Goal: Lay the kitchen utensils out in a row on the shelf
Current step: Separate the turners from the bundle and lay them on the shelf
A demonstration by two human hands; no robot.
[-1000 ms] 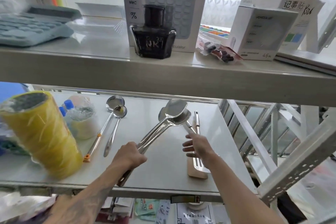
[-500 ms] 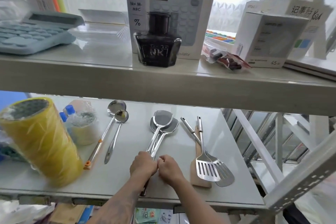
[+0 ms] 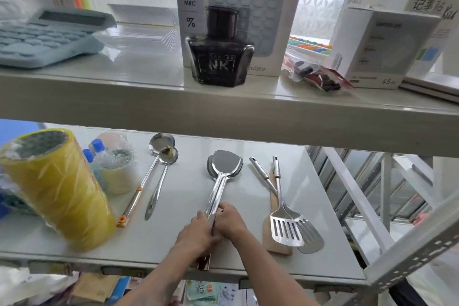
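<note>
Both hands, left hand (image 3: 196,232) and right hand (image 3: 229,221), pinch the stacked spatulas (image 3: 224,165) by their handles (fingers pressed together), seemingly squaring them between the ladles (image 3: 164,154) and slotted turners (image 3: 285,231) on the shelf (image 3: 188,196).

Both forearms are bare to the frame's bottom edge, no sleeves showing. The left hand (image 3: 198,233) and right hand (image 3: 229,222) wear no gloves, rings, watch or wristband that I can see.
</note>
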